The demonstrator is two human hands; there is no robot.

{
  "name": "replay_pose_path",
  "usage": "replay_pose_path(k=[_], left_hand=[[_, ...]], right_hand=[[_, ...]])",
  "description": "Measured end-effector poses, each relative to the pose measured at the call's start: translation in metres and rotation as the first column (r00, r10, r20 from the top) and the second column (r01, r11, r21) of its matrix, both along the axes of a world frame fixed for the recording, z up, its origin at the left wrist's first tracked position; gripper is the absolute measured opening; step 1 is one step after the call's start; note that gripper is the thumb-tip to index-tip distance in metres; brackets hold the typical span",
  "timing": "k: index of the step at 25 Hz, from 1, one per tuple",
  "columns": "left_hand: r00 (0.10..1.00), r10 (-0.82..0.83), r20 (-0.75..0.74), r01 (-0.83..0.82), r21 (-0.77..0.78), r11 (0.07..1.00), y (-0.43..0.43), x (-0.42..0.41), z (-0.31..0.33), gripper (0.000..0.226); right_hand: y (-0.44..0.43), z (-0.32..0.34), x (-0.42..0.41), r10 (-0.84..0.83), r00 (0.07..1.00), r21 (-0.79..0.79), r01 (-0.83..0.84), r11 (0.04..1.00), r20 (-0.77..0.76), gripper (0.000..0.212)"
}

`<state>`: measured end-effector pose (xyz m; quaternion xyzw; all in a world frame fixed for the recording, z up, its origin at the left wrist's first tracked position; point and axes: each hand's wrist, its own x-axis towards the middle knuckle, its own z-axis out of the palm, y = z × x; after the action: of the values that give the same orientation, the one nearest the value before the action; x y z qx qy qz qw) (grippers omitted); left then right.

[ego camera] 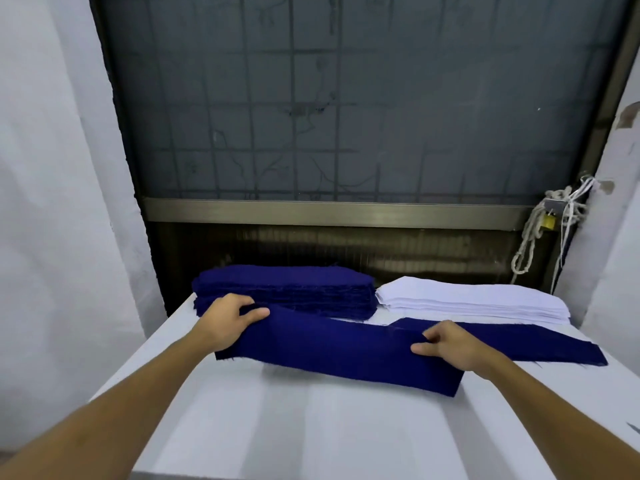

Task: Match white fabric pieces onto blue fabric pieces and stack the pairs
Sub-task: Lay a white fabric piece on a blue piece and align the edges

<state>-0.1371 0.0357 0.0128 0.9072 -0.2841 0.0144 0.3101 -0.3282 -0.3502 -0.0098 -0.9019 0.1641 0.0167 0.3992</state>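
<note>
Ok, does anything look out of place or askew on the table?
Nothing spilled or damaged. One oddity: a loose blue piece lies flat on the table with no white on it, and the held blue piece, gripped by the left hand and right hand, slants across its left end. The blue stack and white stack look tidy.

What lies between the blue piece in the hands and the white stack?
Head view: another blue piece lies flat on the table, behind the held blue piece.

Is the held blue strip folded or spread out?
Spread out: left hand and right hand hold the blue strip stretched lengthwise, no fold visible.
</note>
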Motion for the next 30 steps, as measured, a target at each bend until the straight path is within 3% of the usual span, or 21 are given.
replay_pose_path(k=[2,5,8,12,16,27,30], left_hand=[[0.997,0.072,-0.033,-0.072,0.012,0.997,0.002,-0.009,-0.026,0.035],[0.976,0.205,-0.072,-0.204,0.033,0.979,0.003,-0.019,-0.067,0.045],[0.949,0.271,-0.158,-0.283,-0.058,0.957,0.001,-0.033,-0.103,0.025],[0.928,0.365,-0.076,-0.373,-0.151,0.916,-0.006,-0.049,-0.122,0.013],[0.92,0.357,-0.16,-0.383,-0.179,0.906,-0.006,-0.047,-0.124,0.02],[0.907,0.375,-0.193,-0.407,-0.166,0.898,-0.011,-0.041,-0.119,0.017],[0.932,0.359,-0.048,-0.362,-0.133,0.923,-0.028,-0.032,-0.103,0.02]], right_hand=[[-0.006,-0.017,-0.019,-0.013,1.0,0.041,0.014,0.999,-0.017,0.042],[-0.014,-0.044,-0.035,-0.088,0.992,0.1,0.078,0.992,0.09,0.028],[-0.017,-0.066,-0.039,-0.196,0.963,0.043,0.191,0.981,0.188,0.021],[-0.016,-0.085,-0.044,-0.296,0.919,-0.13,0.337,0.933,0.259,0.021],[-0.019,-0.089,-0.043,-0.28,0.918,-0.227,0.347,0.91,0.28,0.021],[-0.021,-0.087,-0.039,-0.261,0.918,-0.333,0.357,0.873,0.299,0.015],[-0.025,-0.082,-0.037,-0.253,0.914,-0.379,0.368,0.849,0.318,0.009]])
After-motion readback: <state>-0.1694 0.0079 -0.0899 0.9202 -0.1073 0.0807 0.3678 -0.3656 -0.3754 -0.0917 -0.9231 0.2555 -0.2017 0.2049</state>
